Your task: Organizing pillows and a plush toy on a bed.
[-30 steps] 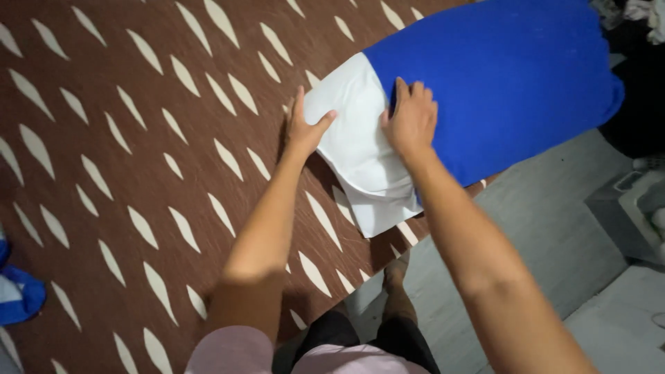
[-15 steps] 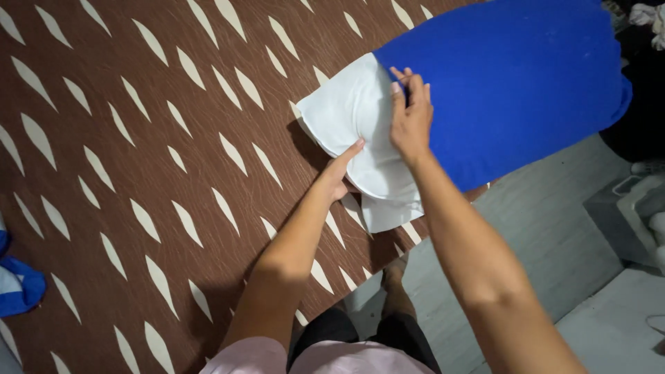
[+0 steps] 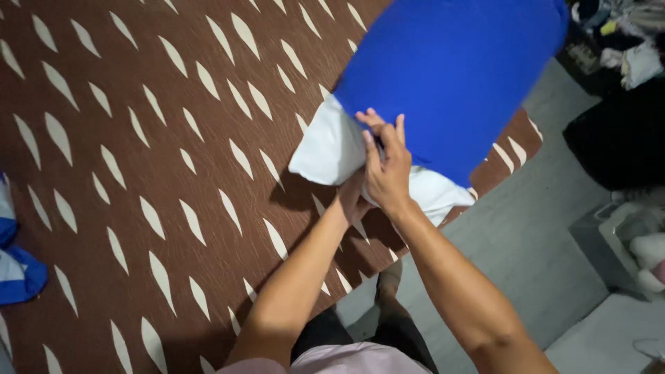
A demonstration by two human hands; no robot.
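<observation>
Brown leaf-patterned bedspread [image 3: 138, 173] underneath. Right hand [image 3: 386, 170] pinching blue cover [image 3: 457, 76] edge; left hand [image 3: 352, 201] under white pillow [image 3: 329, 149], grip unclear. Pillow at one o'clock. Best: pull cover evenly, steady pillow.

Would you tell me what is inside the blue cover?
A white pillow sticks out of the blue cover at its open end, by the right hand. The rest of it is hidden inside.
</observation>
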